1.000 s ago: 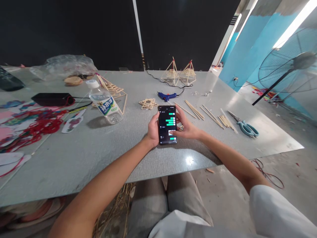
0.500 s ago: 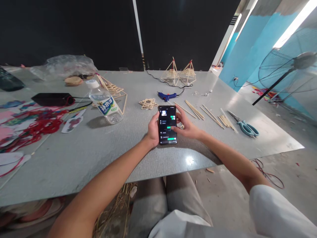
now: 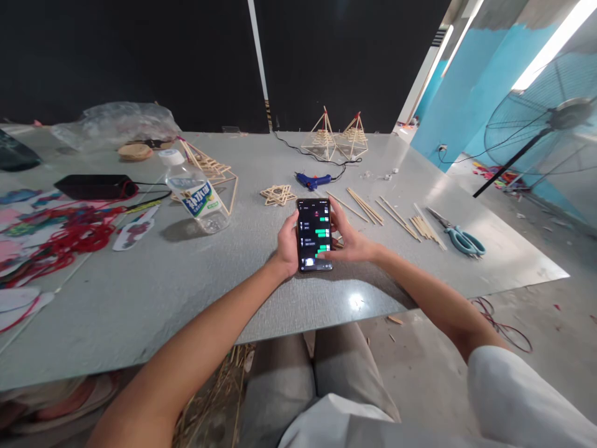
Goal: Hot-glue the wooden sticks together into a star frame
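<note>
A black phone with a lit chat screen is held upright above the near edge of the grey table. My left hand is closed round its left side. My right hand is at its right side, fingers at the edge and behind, with the thumb over the lower screen. Just beyond the phone lie a star-shaped stick piece and a blue glue gun. Thin wooden sticks are spread to the right of the phone.
A clear bottle stands left on the table. Blue-handled scissors lie right. Two stick pyramids stand at the back. Red yarn, a black box and plastic wrap are at left.
The messages on the phone screen have scrolled. My right thumb has moved down the screen, while my left hand keeps its hold on the phone.
</note>
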`<state>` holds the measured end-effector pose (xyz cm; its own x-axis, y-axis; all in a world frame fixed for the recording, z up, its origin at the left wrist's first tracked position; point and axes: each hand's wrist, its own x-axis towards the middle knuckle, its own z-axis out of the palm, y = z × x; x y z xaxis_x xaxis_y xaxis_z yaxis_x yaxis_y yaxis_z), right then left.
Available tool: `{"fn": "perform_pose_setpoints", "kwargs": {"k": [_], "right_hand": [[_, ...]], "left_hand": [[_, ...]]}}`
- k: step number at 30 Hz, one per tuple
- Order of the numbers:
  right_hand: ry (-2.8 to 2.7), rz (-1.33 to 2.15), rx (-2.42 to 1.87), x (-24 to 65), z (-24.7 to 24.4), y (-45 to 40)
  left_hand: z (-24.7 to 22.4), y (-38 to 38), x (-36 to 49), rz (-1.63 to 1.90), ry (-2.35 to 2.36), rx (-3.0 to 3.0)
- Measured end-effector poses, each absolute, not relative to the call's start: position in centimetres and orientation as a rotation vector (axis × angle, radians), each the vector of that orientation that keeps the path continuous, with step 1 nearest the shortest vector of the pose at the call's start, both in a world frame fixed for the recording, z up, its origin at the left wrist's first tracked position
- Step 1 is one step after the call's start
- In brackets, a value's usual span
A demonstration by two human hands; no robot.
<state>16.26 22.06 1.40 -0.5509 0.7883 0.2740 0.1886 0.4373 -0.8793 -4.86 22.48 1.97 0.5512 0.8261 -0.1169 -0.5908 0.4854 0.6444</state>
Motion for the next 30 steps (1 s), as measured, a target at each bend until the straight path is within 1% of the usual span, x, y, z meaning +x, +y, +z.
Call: {"fn": "perform_pose_setpoints", "kwargs": {"k": [10,18,30], "right_hand": [[-1.980,1.066,-0.796,16.23,1.22,22.38],[-1.985,1.146,-0.818,16.26,1.36,21.97],[-2.006,1.027,-0.804,16.31,0.97,22.42]], "left_hand": [[1.84,22.57,-4.76,0.906,0.451,0.582],[1.94,22.43,-4.78,0.904,0.454,0.591],[2.50,22.25,-4.76,0.895,0.493,0.564]]}}
